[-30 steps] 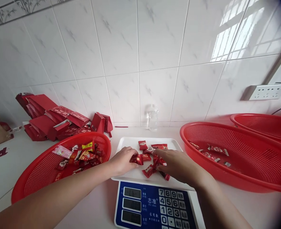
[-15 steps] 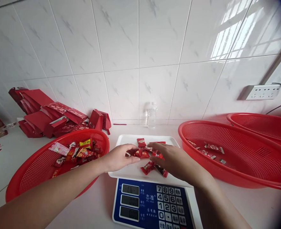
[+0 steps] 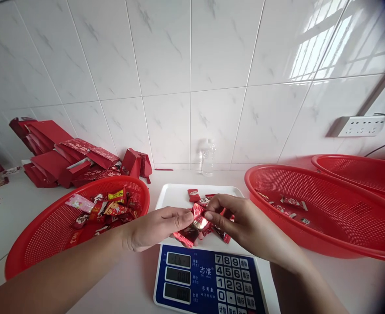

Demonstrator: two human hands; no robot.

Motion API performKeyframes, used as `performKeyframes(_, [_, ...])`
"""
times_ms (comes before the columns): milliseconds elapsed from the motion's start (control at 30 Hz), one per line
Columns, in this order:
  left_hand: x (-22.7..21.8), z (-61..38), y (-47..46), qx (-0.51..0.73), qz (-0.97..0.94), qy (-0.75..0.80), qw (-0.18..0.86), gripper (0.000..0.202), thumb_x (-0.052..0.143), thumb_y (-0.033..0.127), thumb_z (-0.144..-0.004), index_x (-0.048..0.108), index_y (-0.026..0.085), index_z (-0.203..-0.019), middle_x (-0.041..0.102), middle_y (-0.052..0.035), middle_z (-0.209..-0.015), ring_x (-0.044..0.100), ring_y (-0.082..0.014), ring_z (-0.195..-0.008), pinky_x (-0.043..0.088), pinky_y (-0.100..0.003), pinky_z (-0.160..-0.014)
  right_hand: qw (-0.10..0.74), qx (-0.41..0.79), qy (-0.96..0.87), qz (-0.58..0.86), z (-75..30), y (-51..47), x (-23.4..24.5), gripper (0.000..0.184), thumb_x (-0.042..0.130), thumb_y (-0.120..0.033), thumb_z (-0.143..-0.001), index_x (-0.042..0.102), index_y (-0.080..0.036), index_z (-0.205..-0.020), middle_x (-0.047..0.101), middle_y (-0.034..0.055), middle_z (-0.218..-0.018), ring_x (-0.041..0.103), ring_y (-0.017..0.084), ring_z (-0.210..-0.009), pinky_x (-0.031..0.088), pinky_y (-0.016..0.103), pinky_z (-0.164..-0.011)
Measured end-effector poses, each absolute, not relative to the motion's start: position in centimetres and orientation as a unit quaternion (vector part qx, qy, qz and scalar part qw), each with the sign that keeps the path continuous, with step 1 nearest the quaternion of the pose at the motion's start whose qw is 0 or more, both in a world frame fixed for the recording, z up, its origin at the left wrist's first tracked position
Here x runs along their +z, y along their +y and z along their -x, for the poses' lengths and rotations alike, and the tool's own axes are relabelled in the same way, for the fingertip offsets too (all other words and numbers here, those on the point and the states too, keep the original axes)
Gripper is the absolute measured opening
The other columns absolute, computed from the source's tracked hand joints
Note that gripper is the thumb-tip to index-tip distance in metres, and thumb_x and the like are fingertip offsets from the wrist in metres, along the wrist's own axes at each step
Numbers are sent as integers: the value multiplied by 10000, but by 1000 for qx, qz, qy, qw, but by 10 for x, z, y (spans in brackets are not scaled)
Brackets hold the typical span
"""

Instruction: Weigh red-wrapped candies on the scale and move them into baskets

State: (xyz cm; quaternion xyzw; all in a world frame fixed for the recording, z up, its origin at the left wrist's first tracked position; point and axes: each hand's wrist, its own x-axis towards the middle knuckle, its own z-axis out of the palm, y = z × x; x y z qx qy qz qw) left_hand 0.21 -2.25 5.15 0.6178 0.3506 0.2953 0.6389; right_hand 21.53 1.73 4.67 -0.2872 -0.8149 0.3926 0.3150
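Note:
My left hand [image 3: 169, 224] is closed around several red-wrapped candies [image 3: 187, 235], its thumb lying over them. My right hand [image 3: 233, 218] pinches at a shiny red wrapper beside the left thumb; the fingers partly hide it. Both hands are just above the white weighing tray [image 3: 171, 194] of a digital scale [image 3: 205, 279]. On the tray lies a single red candy [image 3: 193, 195] behind the hands. More red candies [image 3: 223, 234] rest on it under and beside my right hand, partly covered.
At the left stands a red plastic basket [image 3: 32, 244] of mixed candies. Another red basket [image 3: 310, 235] with a few candies is at the right, with a third red basket [image 3: 369, 172] behind. Folded red boxes [image 3: 77, 157] and a clear bottle [image 3: 208, 158] are near the wall.
Both hands were spread around the candies on the tray. Now the left hand has gathered several and turned them up, and the right hand has closed in to pinch one.

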Motion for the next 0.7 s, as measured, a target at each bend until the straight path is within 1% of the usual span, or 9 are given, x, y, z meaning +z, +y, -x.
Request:
performKeyframes(67, [54, -3, -26, 293, -661, 377, 579, 458, 567, 555, -887, 661, 149, -1078, 649, -77, -979, 585, -193, -913, 447, -341, -864, 335, 385, -811, 287, -216, 15, 49, 265, 522, -384, -943, 562, -188, -769, 607, 0, -676, 531, 110, -574, 419, 227, -520])
performKeyframes(133, [57, -4, -30, 296, -686, 405, 526, 408, 570, 505, -901, 646, 156, -1098, 634, -58, -971, 563, -187, -913, 441, -319, -835, 351, 378, -808, 285, -217, 13, 52, 264, 529, -387, -942, 571, -190, -771, 604, -2, -676, 530, 113, -582, 414, 226, -520])
performKeyframes(233, [62, -6, -36, 301, -716, 437, 454, 360, 518, 469, -933, 654, 139, -977, 586, -17, -828, 522, -154, -780, 422, -266, -697, 359, 377, -809, 274, -218, 12, 53, 270, 538, -399, -946, 574, -194, -775, 604, -4, -686, 537, 112, -597, 413, 221, -528])
performKeyframes(333, [67, -9, -41, 298, -753, 448, 379, 324, 498, 423, -944, 628, 141, -850, 503, 23, -712, 438, -117, -657, 360, -231, -584, 355, 411, -804, 244, -221, 11, 53, 292, 560, -429, -942, 567, -189, -776, 608, 0, -711, 560, 117, -650, 438, 224, -580])
performKeyframes(433, [73, -12, -46, 290, -780, 433, 346, 290, 501, 370, -949, 583, 152, -775, 488, 39, -685, 412, -97, -615, 336, -212, -548, 348, 443, -799, 212, -223, 8, 54, 330, 590, -490, -916, 586, -181, -803, 617, 16, -763, 569, 131, -704, 452, 239, -626])
performKeyframes(533, [76, -14, -50, 290, -808, 408, 310, 285, 526, 317, -943, 523, 162, -704, 471, 50, -665, 399, -83, -590, 330, -199, -537, 345, 437, -806, 204, -224, 4, 55, 377, 601, -554, -887, 614, -179, -857, 618, 20, -782, 548, 128, -688, 439, 236, -595])
performKeyframes(600, [78, -16, -53, 292, -826, 392, 281, 269, 547, 282, -932, 503, 167, -693, 457, 55, -663, 392, -77, -581, 331, -194, -536, 347, 432, -810, 191, -225, 2, 54, 371, 612, -555, -879, 618, -185, -863, 606, 9, -765, 526, 119, -667, 433, 231, -585])
performKeyframes(700, [79, -18, -57, 290, -843, 378, 248, 229, 569, 255, -919, 507, 172, -714, 465, 53, -683, 414, -76, -588, 340, -188, -540, 358, 426, -812, 177, -226, 0, 53, 324, 624, -513, -888, 617, -193, -844, 600, 3, -766, 524, 119, -671, 438, 240, -604])
